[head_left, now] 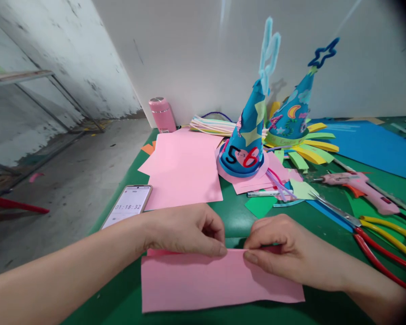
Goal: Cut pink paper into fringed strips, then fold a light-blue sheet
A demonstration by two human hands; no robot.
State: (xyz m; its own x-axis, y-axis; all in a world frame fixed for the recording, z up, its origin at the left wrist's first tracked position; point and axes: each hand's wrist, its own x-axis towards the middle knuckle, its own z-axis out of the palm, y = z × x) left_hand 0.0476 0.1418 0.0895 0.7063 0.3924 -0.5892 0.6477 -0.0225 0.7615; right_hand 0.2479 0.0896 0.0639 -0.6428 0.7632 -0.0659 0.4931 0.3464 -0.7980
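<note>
A pink paper strip (203, 284) lies on the green table in front of me, its far edge lifted or folded over. My left hand (192, 230) pinches that far edge near its middle, thumb on top. Just to the right, my right hand (280, 248) grips the same edge between thumb and curled fingers. Beyond them spread larger pink sheets (186, 167). A blue cone hat (246, 131) with the numbers 5 and 6 stands behind, topped by a light blue pipe cleaner loop.
A phone (130, 203) showing a timer lies at left. To the right are scissors (355, 223) with red and yellow handles and a pink glue gun (365, 187). Another decorated cone hat (292, 113), a pink bottle (162, 115) and blue paper (375, 144) sit further back.
</note>
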